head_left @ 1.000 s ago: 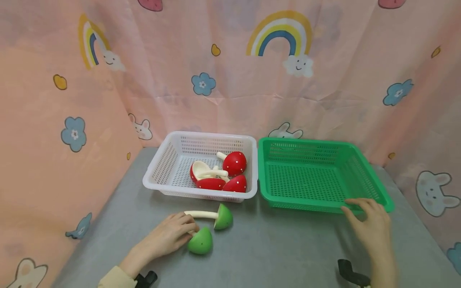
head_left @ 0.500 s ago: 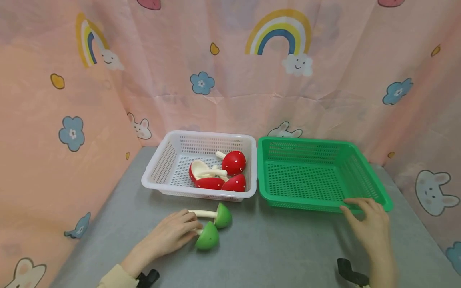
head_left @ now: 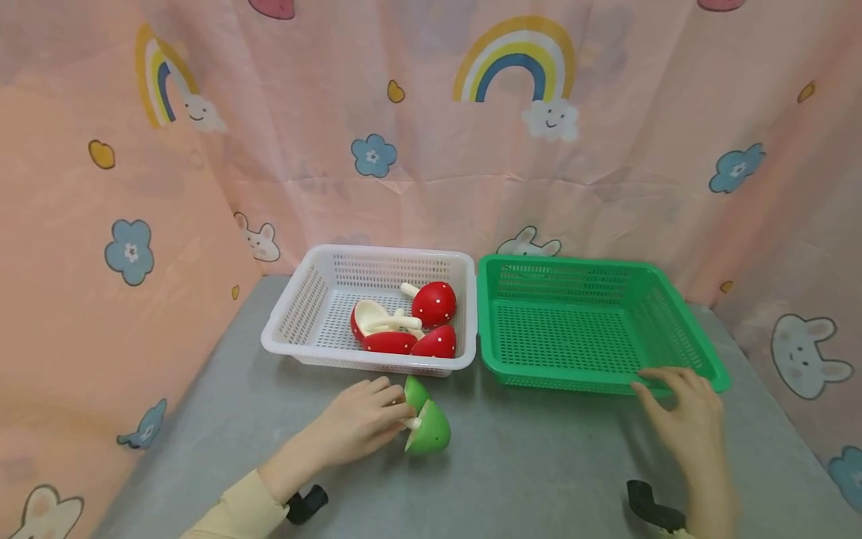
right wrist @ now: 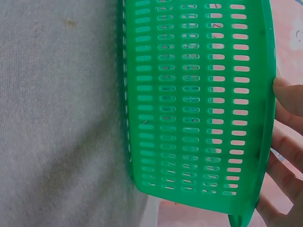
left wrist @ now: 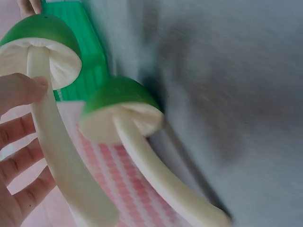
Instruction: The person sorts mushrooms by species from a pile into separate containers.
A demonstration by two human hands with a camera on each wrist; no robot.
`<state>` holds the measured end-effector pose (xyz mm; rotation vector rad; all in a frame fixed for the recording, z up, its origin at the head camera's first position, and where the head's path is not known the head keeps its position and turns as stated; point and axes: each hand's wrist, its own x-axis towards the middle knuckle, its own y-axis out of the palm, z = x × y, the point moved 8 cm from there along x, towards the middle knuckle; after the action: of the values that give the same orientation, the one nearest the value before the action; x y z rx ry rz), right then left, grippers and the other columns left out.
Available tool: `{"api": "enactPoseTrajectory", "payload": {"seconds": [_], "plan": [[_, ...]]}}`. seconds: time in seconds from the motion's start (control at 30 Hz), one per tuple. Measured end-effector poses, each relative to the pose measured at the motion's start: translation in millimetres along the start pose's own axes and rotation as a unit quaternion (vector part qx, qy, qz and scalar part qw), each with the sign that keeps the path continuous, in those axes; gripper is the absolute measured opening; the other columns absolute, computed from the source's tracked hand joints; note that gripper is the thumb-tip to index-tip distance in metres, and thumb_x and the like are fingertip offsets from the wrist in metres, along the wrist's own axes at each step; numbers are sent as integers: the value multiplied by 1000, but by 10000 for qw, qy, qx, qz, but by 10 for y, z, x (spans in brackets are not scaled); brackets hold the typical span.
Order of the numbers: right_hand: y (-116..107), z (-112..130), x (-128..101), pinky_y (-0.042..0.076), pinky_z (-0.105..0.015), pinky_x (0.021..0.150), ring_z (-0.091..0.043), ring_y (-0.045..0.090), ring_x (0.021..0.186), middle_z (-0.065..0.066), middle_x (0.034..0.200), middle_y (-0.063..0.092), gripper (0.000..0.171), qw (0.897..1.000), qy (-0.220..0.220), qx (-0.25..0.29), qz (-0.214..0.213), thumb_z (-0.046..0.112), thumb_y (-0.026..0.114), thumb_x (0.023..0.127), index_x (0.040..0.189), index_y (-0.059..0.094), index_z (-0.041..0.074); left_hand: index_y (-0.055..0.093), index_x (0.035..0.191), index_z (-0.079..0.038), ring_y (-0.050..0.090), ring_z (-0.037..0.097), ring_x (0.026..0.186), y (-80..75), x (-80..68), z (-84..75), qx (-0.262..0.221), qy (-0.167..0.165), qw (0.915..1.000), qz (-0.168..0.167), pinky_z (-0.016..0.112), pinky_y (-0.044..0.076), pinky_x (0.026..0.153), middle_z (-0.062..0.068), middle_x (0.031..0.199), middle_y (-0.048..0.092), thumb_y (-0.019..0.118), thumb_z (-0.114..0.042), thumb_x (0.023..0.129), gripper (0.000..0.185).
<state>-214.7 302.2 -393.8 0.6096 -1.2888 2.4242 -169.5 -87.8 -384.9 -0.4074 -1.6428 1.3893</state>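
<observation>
My left hand (head_left: 367, 419) pinches a green-capped toy mushroom (head_left: 431, 432) by its pale stem, thumb near the cap. In the left wrist view its long curved stem (left wrist: 61, 142) shows beside the fingers. A second green-capped mushroom (left wrist: 142, 153) lies on the table just behind it; in the head view its cap (head_left: 416, 393) is partly covered. At the right, my right hand (head_left: 687, 415) holds the front rim of the green basket (head_left: 559, 376), thumb outside and fingers over the edge. The right wrist view shows this hand (right wrist: 286, 142) at the rim.
A white basket (head_left: 286, 340) stands left of the green one, with several red-capped toy mushrooms (head_left: 434, 303) in it. Both baskets stand at the back of the grey table (head_left: 525, 464), before a pink printed curtain (head_left: 431, 202).
My left hand has moved right and slightly up with the green mushroom, which now overlaps the other green mushroom in the head view. My right hand stays on the basket rim.
</observation>
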Motion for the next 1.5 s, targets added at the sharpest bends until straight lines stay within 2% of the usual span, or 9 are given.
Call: {"api": "enactPoseTrajectory", "payload": {"seconds": [0.23,0.33,0.57,0.77,0.9,1.1,1.33,1.5], "plan": [[-16,-11,-10,34,-59,86,-42,48,100,-23,106,59,18,10000,8,-42,50,6,71,84,101,68,2,68,102,-26,54,7,84,-1,391,-139,34,22,9994,354,16,47,71,-9,91,62,77,-27,80,24],[-22,-10,-14,34,-58,86,-41,49,100,-22,105,60,18,10000,-1,-88,13,6,72,83,100,69,2,68,102,-25,54,7,82,-13,542,-166,75,58,9993,360,17,48,71,-8,91,62,76,-28,80,24],[-36,6,-11,35,-58,86,-41,50,99,-21,103,61,20,9999,-133,9,-78,4,74,80,100,69,3,69,99,-23,53,7,79,-104,864,-190,3,156,9998,142,15,47,67,-7,87,62,77,-26,79,22],[-30,-10,-19,34,-59,85,-41,49,99,-21,104,60,19,9999,-128,-18,-68,7,73,82,101,69,4,69,100,-23,52,7,77,-153,1106,-172,-149,160,9996,188,15,44,64,-7,87,62,75,-24,80,21],[-38,5,-20,35,-58,85,-40,51,98,-21,103,61,20,9997,-206,8,-143,5,74,80,99,69,3,69,104,-23,52,5,77,-107,1283,-93,-580,-12,9967,560,13,43,62,-8,90,62,73,-25,82,22],[-40,8,-13,35,-58,86,-40,50,99,-21,104,61,20,9998,-163,-60,-108,5,74,80,100,69,4,68,102,-26,53,3,80,41,1568,33,-1214,-447,9843,1204,14,42,53,-11,90,60,67,-23,87,16],[-30,10,-15,34,-60,87,-41,49,101,-21,106,60,20,9999,-108,-95,28,6,73,82,101,68,4,68,99,-24,53,5,74,189,1891,17,-1563,-531,9730,1614,16,43,54,-8,86,60,63,-22,90,12],[-28,14,-14,34,-58,86,-41,49,100,-21,105,60,21,9999,-150,-80,-28,5,73,81,101,68,3,68,102,-20,49,8,68,371,2101,-31,-1496,-590,9641,2113,17,39,51,-6,78,58,60,-20,91,14]]}}
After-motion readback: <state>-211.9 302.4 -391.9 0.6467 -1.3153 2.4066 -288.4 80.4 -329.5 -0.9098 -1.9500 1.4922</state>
